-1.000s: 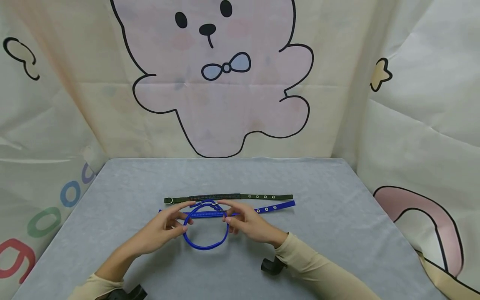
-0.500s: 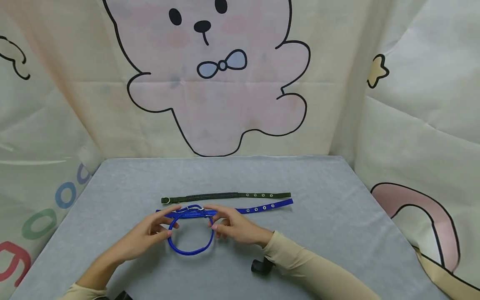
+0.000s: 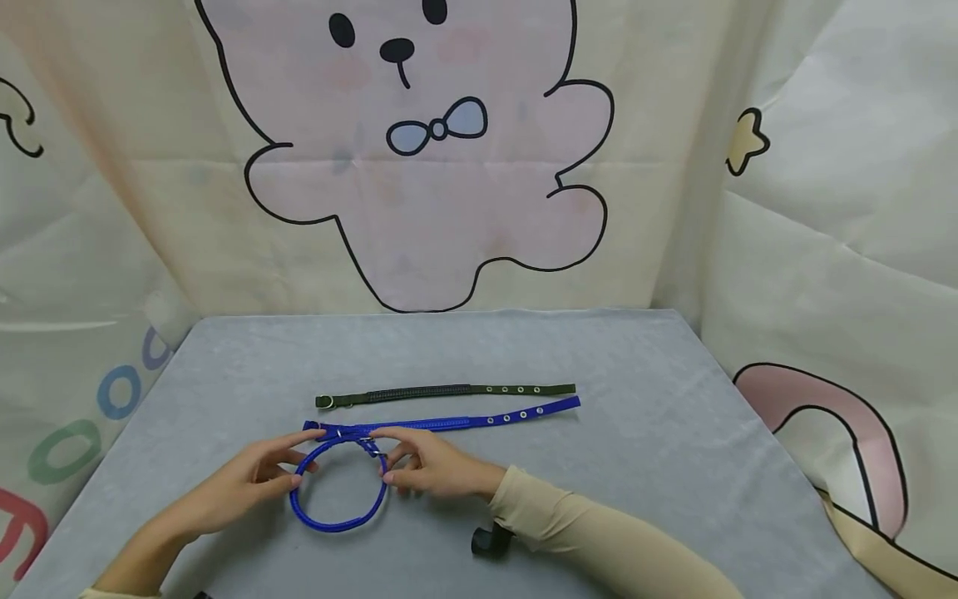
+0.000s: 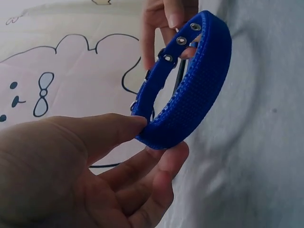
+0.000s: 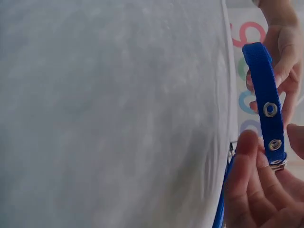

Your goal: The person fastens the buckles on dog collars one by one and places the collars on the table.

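Observation:
A blue collar (image 3: 337, 527), buckled into a loop, is held up between both hands above the table. My left hand (image 3: 232, 489) pinches its left side; in the left wrist view the thumb lies on the collar band (image 4: 199, 95) with fingers beneath. My right hand (image 3: 441, 467) holds the loop's right side near the metal buckle. In the right wrist view, metal eyelets show along the blue strap (image 5: 266, 90). Just behind the hands a second blue collar (image 3: 524, 414) lies flat and unbuckled, its left end partly covered by the loop and fingers.
Behind the flat blue collar, a dark green collar (image 3: 539, 389) with eyelets lies stretched out. A grey cloth covers the table (image 3: 636, 433). Printed fabric walls (image 3: 524, 208) stand at the back and both sides.
Both hands have carried the looped blue collar to the left and slightly nearer in the head view, uncovering more of the flat blue collar. The view has also shifted slightly.

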`<state>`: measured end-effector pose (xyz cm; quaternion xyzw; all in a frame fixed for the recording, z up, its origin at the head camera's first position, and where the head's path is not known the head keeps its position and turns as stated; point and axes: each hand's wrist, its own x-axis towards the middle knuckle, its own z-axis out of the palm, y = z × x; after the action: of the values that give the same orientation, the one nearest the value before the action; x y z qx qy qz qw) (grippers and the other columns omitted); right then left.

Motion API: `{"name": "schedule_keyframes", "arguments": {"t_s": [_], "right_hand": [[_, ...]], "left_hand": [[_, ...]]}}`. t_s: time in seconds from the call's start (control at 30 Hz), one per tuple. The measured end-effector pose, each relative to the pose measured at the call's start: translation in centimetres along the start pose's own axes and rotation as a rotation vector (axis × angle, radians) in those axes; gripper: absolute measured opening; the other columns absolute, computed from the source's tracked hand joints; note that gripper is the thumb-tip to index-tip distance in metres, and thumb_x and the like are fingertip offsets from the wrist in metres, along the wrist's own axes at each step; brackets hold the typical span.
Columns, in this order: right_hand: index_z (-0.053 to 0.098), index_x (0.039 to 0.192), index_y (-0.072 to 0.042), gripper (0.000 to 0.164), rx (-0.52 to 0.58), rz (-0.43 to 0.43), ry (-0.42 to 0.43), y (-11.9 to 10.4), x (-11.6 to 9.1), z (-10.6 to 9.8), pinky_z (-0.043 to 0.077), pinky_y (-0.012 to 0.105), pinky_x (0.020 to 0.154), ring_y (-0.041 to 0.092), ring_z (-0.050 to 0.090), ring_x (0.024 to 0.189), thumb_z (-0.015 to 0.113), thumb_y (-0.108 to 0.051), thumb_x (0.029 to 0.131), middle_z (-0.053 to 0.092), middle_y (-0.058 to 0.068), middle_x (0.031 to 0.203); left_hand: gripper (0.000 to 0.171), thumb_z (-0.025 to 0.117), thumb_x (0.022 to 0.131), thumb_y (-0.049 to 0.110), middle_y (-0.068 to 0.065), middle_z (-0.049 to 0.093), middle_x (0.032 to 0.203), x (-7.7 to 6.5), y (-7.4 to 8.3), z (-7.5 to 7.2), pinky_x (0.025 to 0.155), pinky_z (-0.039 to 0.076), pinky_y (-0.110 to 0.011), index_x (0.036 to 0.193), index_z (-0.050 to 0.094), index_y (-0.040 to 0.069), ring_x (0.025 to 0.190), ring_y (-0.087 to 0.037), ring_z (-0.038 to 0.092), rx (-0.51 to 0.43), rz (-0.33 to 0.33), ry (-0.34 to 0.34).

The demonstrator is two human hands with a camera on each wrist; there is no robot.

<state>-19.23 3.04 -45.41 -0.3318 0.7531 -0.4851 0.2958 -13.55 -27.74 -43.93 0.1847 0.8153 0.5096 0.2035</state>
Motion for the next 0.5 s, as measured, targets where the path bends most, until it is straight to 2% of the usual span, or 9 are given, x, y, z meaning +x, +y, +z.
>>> {"name": "schedule_keyframes", "arguments": {"t_s": [0.1,0.27,0.5], "right_hand": [[0.047,0.15,-0.022,0.058,-0.068,0.029,0.037,-0.2,0.5,0.8,0.049,0.02,0.056,0.009,0.068,0.069,0.068,-0.01,0.097,0.075,0.009,0.11],[0.052,0.146,-0.019,0.055,-0.154,0.078,0.08,-0.7,0.8,1.2,0.051,0.02,0.058,0.006,0.064,0.064,0.07,-0.011,0.096,0.073,0.002,0.1],[0.058,0.14,-0.019,0.048,-0.275,0.128,0.085,-0.9,1.1,1.2,0.049,0.019,0.063,0.0,0.061,0.068,0.072,-0.013,0.095,0.073,-0.003,0.09]], "left_hand": [[0.061,0.057,0.103,0.012,-0.03,0.063,0.13,-0.1,-0.5,-0.4,0.08,0.054,-0.026,0.157,0.031,0.002,0.106,-0.015,0.07,-0.003,-0.006,-0.022],[0.061,0.06,0.102,0.013,-0.032,0.063,0.13,0.2,-1.0,-0.7,0.078,0.054,-0.026,0.155,0.035,-0.001,0.103,-0.013,0.071,0.009,-0.009,-0.041],[0.06,0.064,0.099,0.012,-0.034,0.061,0.128,0.8,-1.2,-0.4,0.077,0.056,-0.027,0.152,0.039,-0.002,0.099,-0.017,0.073,0.018,0.005,-0.068]]}}
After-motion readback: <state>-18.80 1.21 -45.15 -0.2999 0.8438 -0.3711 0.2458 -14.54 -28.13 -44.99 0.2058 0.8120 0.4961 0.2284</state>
